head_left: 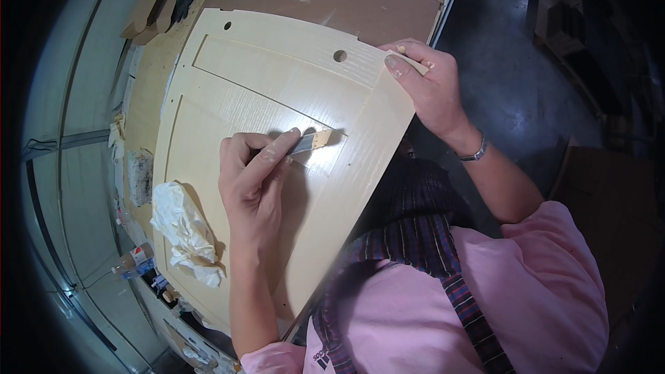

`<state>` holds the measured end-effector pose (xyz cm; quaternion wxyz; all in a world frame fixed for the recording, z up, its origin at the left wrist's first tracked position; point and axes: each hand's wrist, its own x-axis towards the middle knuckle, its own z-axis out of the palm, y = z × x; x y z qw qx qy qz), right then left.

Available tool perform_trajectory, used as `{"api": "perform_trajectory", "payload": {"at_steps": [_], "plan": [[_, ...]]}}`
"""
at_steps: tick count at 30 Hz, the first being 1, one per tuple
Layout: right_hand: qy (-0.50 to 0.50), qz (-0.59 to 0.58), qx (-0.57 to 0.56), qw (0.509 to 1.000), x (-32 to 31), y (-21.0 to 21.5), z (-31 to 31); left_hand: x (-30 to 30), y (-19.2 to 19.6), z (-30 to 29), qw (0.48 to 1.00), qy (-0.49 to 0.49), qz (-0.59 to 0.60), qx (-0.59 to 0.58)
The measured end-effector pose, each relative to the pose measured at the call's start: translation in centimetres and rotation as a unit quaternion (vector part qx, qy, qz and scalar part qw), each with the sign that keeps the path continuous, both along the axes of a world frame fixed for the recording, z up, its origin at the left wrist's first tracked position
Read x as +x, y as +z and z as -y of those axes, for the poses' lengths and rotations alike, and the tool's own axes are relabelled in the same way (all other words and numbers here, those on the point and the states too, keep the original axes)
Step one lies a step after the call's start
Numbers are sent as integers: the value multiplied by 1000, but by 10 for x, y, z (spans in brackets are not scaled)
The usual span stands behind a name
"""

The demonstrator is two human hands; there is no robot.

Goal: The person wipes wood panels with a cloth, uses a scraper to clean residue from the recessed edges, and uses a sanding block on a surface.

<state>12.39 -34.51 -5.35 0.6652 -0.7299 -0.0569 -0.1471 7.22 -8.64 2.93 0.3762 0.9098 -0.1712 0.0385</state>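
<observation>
Left hand (253,180): fingers closed around a putty knife (309,142), blade tip (tan filler on it) pressed flat on the pale wood door panel (263,90), near the recessed panel's corner. Crumpled white rag (183,232) lies on the panel just beside that wrist. Right hand (429,90): fingers pinch the panel's right edge, beside a round hole (339,56). Panel lies flat on the table (332,3). Brown board underneath at the far end.

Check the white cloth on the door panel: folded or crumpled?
Crumpled. The white cloth lies bunched in loose wrinkles on the pale door panel, beside the left hand, untouched.
</observation>
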Motion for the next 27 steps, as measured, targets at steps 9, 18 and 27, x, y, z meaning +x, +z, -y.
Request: {"api": "perform_trajectory", "payload": {"at_steps": [9, 18, 27], "plan": [[2, 1, 8, 1000, -1, 0, -1, 12, -1, 3, 993, -40, 89, 68], [-4, 5, 3, 1000, -1, -1, -1, 15, 6, 9, 989, -59, 91, 99], [-3, 2, 3, 1000, 0, 0, 0, 17, 15, 10, 983, -37, 128, 127]]}}
